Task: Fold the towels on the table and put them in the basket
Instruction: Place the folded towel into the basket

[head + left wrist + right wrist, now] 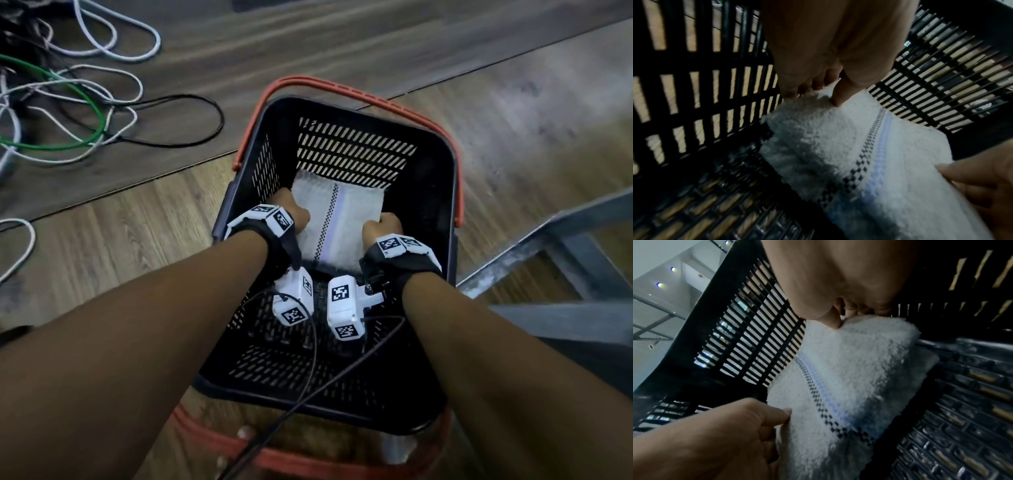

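Note:
A folded white towel [337, 219] with a black checkered line and a pale blue stripe is held low inside the black slatted basket [435, 192], which has orange handles. My left hand [291, 212] pinches the towel's left edge, thumb on top and fingers under, as the left wrist view shows: left hand [822, 87], towel [838, 154]. My right hand [382, 228] grips the right edge the same way; in the right wrist view the right hand [846, 313] pinches the towel [849, 378]. The towel hangs just above the basket floor [705, 207].
The basket stands on a wood-look floor [120, 233]. Loose white, green and black cables [85, 113] lie to the upper left. A grey metal frame [555, 246] runs along the right. Wrist camera cables [308, 359] trail into the basket's near half.

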### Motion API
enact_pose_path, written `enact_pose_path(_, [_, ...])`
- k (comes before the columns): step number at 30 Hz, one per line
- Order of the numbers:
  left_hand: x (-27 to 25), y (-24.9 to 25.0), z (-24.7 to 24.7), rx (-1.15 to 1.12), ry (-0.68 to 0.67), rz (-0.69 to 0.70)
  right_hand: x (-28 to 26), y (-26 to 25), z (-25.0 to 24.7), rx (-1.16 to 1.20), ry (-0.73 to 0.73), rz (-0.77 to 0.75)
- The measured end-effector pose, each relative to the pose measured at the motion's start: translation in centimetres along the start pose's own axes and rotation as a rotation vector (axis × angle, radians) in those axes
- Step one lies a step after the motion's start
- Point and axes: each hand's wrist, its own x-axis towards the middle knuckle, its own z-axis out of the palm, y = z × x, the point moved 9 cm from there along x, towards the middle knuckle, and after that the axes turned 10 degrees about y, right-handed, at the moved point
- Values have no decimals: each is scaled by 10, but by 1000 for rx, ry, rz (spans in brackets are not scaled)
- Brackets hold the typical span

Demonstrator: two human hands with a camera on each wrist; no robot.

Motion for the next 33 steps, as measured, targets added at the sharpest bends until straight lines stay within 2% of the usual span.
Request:
enact_pose_path(3, [0, 1, 0, -30, 69, 35, 2, 0, -1, 3, 52, 6])
enact_pose_path(5, [-3, 10, -2, -52, 146, 160, 0, -5, -1, -22, 187, -58])
enact_pose_path(7, [-9, 21, 2, 16, 206, 359, -11, -20, -3, -164, 378, -303])
enact_pose_path(8, [-11, 24, 8, 96, 217, 449, -18, -27, 2, -237, 425, -450])
enact_pose_path(10, [-10, 23, 23, 271, 216, 561, -21, -24, 24, -362, 393, -630])
enact_pose_path(13, [-2, 13, 40, 371, 273, 611, -8, 1, 45, -465, 369, -625])
enact_pose_path(18, [3, 9, 49, 296, 399, 668, -6, 5, 50, -398, 516, -729])
enact_pose_path(21, [-1, 14, 46, 357, 338, 645, -7, 2, 48, -464, 417, -685])
enact_pose_path(24, [-4, 18, 40, 499, 188, 635, -11, -3, 47, -553, 156, -594])
enact_pose_path(27, [-15, 17, 24, 628, -17, 501, -29, -16, 31, -532, -59, -436])
enact_pose_path(30, [-63, 34, -6, 620, -135, 453, -79, -37, 5, -527, -223, -381])
enact_pose_path(33, [-129, 58, -48, 682, -143, 563, -143, -66, -40, -502, -281, -440])
